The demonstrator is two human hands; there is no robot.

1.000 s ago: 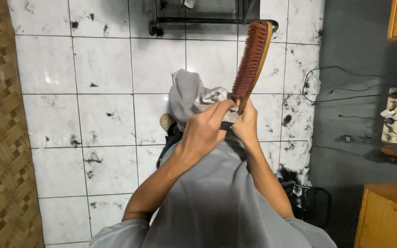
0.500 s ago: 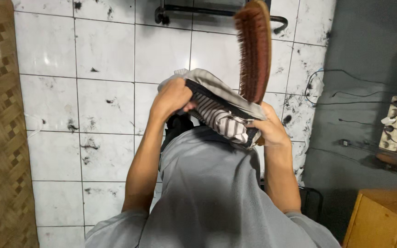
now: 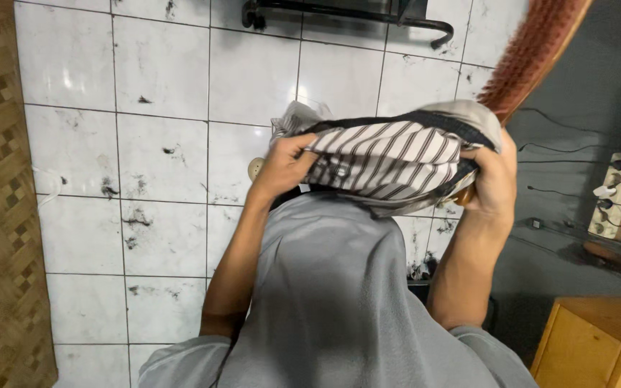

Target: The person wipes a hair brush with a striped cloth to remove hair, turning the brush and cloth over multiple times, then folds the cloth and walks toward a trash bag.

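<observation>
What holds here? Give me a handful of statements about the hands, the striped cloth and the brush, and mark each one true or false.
1. Both hands grip the striped cloth. True: the left hand holds its left end, the right hand its right end.
2. The brush lies flat on the floor. False: it sticks up past the right hand, bristles facing left.
3. The floor is white tile with dark specks. True.
4. The person wears a red shirt. False: the shirt is grey.
5. The cloth is plain white. False: it has dark and light stripes with a dark edge.
6. A wooden cabinet stands at lower right. True.
</observation>
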